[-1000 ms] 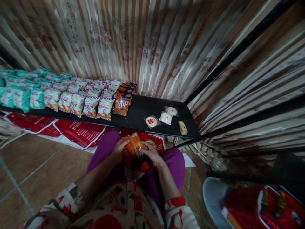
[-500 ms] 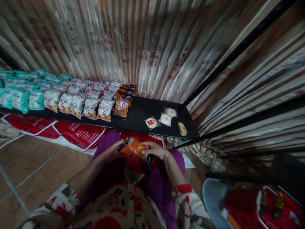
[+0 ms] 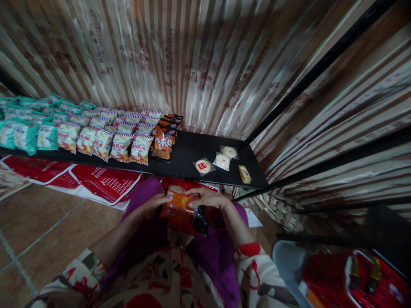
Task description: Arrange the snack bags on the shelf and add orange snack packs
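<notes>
An orange and black snack bag is held between my hands, low above my lap and in front of the shelf edge. My left hand grips its left end, the thumb lying on top. On the other side, my right hand has its fingers over the bag's upper right part. Beyond my hands, a row of similar orange snack bags stands on the black shelf. Beside that row, to the left, are several white and orange snack bags with striped edges.
Green snack bags fill the shelf's left end. Round packaged biscuits and a small yellow packet lie toward its right end. Red baskets sit below. A grey tub stands at lower right; black metal bars slant above.
The orange bag has turned slightly and now lies more level, its black right end a little farther right. My left hand has shifted slightly right along it. Both hands keep hold.
</notes>
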{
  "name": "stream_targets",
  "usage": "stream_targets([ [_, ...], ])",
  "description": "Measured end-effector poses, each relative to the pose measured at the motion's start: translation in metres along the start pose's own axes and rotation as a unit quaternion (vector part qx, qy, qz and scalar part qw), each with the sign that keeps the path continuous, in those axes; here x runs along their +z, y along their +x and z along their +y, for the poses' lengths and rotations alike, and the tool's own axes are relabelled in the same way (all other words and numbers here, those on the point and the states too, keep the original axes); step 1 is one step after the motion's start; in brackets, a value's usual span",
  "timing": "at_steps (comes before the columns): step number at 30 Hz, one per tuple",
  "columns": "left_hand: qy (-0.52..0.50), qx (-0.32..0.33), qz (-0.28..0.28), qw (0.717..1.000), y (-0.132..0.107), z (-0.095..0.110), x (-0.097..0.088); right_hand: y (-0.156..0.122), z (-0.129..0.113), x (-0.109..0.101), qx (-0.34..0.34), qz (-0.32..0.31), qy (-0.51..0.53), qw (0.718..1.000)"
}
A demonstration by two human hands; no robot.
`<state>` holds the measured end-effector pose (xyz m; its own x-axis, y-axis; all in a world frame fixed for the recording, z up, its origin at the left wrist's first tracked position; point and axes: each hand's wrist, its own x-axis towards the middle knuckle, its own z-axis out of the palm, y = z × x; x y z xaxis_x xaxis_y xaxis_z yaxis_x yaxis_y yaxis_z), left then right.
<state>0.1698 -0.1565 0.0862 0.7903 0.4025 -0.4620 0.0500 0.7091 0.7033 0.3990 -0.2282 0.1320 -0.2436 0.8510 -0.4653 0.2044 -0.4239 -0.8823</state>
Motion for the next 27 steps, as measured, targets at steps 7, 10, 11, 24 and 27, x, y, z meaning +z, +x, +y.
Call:
stream_targets([
  [7,-0.037,0.060,0.029,0.997,0.001,-0.003,0.001,-0.003,0.000,0.006,-0.081,0.245,-0.216,0.942],
  [10,-0.068,0.072,0.024,0.995,0.001,-0.003,0.006,-0.003,0.000,0.012,-0.135,0.353,-0.236,0.895],
  [11,-0.080,0.078,0.023,0.994,0.001,-0.003,0.008,-0.003,0.000,0.014,-0.150,0.391,-0.235,0.877],
  [24,-0.236,0.123,0.043,0.963,0.022,-0.010,0.031,0.002,0.021,0.041,-0.127,0.596,0.096,0.787],
  [27,-0.267,0.121,0.060,0.954,0.024,-0.010,0.039,0.012,0.026,0.051,-0.137,0.547,0.202,0.800],
])
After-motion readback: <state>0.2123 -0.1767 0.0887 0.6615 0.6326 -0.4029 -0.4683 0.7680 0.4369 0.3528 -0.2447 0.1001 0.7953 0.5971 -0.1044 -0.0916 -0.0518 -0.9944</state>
